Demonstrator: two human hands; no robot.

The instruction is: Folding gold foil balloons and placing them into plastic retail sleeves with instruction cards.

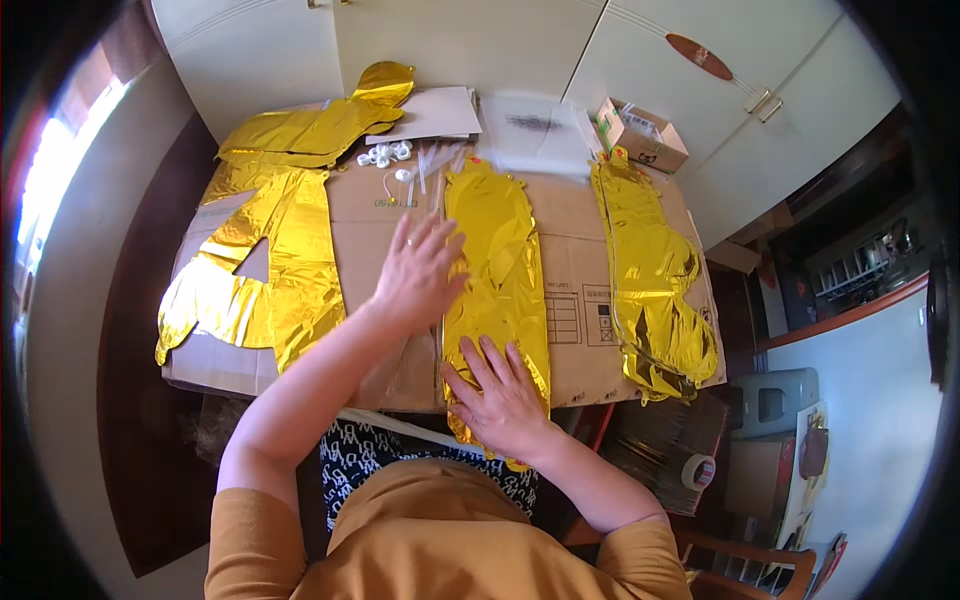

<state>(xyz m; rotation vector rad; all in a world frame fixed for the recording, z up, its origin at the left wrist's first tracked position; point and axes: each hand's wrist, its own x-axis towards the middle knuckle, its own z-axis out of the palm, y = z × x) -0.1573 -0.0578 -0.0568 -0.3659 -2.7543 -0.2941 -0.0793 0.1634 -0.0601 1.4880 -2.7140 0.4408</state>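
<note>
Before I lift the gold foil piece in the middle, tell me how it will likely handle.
The middle gold foil piece will probably flop, given its thin, wrinkled skin. It looks light, lying nearly flat. Its glossy surface may slide easily on the cardboard.

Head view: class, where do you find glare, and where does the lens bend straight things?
In the head view, the window at left is washed out white; in the head view, the near-left gold foil has whitish glare; in the head view, the dark brown panel bows toward the rim.
</note>
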